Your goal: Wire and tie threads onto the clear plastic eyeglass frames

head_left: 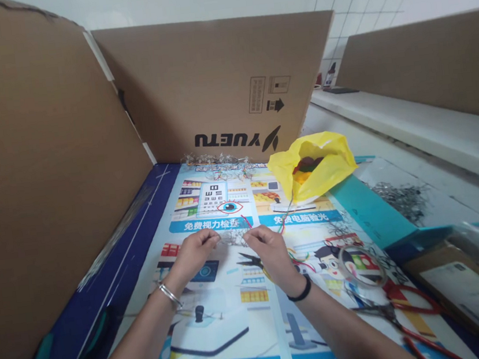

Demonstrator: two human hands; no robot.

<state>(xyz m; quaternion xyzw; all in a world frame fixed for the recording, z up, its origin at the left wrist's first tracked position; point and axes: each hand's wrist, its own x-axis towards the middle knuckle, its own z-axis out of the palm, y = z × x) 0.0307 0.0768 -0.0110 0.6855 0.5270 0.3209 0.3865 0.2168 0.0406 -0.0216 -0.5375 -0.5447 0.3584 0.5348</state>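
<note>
My left hand and my right hand are held close together over a printed poster on the table. Both are pinched shut on the ends of a small, thin, clear or wire-like piece stretched between them; a thin red strand rises from it. I cannot make out what the piece is. The left wrist wears a silver bangle, the right wrist a black band.
Cardboard walls stand at the left and back. A yellow plastic bag lies open behind the hands. A clear tape roll, red-handled pliers, a teal board and a heap of small metal parts lie to the right.
</note>
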